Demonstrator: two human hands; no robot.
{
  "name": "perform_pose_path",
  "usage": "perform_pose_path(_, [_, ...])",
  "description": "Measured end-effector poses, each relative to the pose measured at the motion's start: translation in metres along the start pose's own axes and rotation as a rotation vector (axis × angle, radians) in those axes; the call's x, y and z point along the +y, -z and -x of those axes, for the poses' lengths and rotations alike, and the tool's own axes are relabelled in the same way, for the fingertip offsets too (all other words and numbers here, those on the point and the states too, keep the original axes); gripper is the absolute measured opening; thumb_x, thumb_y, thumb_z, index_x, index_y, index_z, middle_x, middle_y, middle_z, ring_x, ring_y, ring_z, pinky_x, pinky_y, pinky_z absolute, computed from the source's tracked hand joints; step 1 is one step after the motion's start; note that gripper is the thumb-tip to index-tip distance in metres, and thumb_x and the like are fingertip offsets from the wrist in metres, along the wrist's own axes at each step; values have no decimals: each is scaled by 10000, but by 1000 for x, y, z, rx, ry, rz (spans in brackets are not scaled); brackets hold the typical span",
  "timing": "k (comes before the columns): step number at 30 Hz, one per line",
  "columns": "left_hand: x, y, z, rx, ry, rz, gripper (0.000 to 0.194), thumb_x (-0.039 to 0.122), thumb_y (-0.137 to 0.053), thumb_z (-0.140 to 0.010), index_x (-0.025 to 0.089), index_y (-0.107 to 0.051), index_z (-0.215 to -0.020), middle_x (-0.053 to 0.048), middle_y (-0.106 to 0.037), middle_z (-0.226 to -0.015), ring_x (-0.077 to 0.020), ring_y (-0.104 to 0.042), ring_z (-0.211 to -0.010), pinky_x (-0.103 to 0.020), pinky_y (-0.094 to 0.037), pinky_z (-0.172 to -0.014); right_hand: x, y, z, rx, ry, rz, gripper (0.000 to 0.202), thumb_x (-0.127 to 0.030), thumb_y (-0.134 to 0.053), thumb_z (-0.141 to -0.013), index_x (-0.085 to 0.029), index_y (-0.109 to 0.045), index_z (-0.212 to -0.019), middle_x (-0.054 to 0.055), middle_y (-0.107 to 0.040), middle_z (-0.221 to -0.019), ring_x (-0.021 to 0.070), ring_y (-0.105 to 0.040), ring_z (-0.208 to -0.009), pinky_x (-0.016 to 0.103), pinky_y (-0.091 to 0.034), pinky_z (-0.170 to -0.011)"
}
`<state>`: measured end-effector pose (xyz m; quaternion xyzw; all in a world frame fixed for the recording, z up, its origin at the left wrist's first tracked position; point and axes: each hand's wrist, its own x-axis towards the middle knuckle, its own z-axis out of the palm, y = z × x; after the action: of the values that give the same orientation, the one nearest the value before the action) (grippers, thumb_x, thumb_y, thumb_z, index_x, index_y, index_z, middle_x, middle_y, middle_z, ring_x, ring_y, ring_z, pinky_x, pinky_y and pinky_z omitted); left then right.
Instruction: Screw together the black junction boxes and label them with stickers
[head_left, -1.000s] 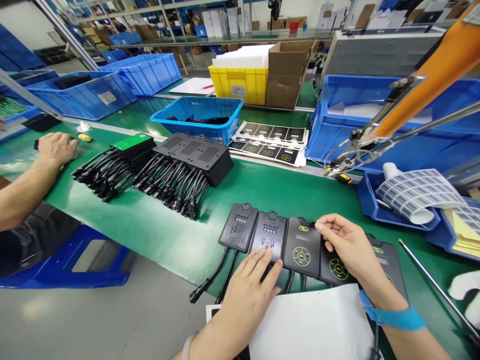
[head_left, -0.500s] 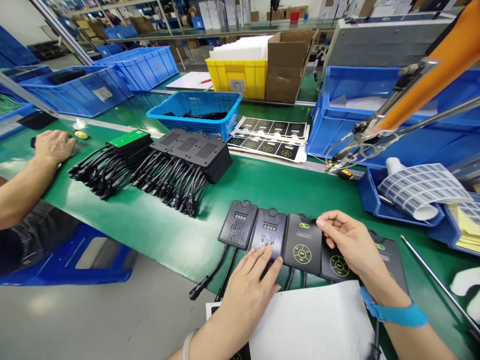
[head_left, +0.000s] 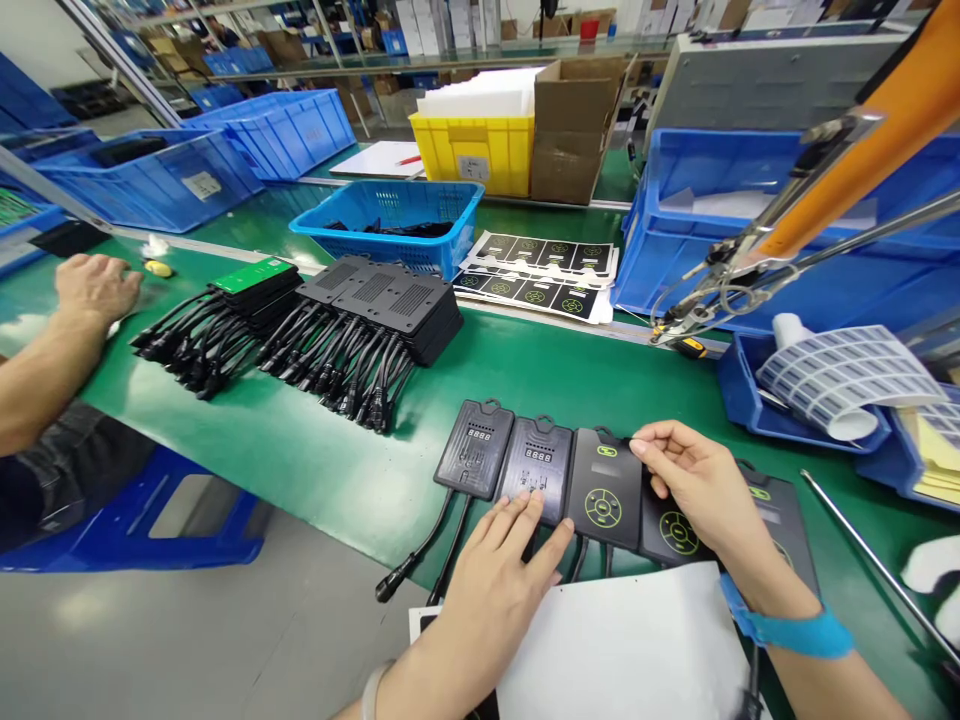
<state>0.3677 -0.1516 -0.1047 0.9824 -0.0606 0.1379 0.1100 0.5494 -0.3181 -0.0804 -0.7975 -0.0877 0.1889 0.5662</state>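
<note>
Black controller boxes lie in a row on the green bench. The leftmost box (head_left: 474, 450) shows a bare display panel. My left hand (head_left: 502, 570) has its fingers spread over the lower part of the second box (head_left: 541, 452); its index fingertip reaches the lower left edge of the third. A black label (head_left: 602, 485) with a yellow-green button ring covers the third box. My right hand (head_left: 690, 480) pinches at that label's upper right corner and partly hides another labelled box (head_left: 675, 530). A white sheet (head_left: 622, 640) lies in front of the row.
Stacked black boxes with cables (head_left: 390, 300) stand left of centre, with a blue basket (head_left: 386, 210) behind them. Printed label sheets (head_left: 536, 275) lie at the back. An orange-handled tool arm (head_left: 855, 150) reaches in from the right. A co-worker's hand (head_left: 96, 290) rests at far left.
My hands hold nearly the same positions; my left index finger has stretched slightly to the right. The co-worker's hand has shifted slightly left.
</note>
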Motion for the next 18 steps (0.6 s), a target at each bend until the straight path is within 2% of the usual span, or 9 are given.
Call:
perform_pose_path(8, [0, -5, 3, -19, 15, -21, 463, 280, -723, -842, 235, -584, -1281, -165, -621, -1303, -328, -631, -1139, -467, -554, -917, 7, -2, -2, 36, 55, 170, 317, -480, -648, -755, -175, -635, -839, -35, -534, -594, 77, -474, -406, 223, -386, -430])
perform_pose_path(18, [0, -1, 1, -30, 3, -45, 360, 300, -630, -914, 241, -593, -1268, -149, -634, -1284, -293, -632, -1139, -428, -525, -945, 8, -4, -3, 42, 67, 230, 309, -475, -618, -772, -178, -642, -853, -25, -563, -630, 84, -483, -399, 249, -396, -445])
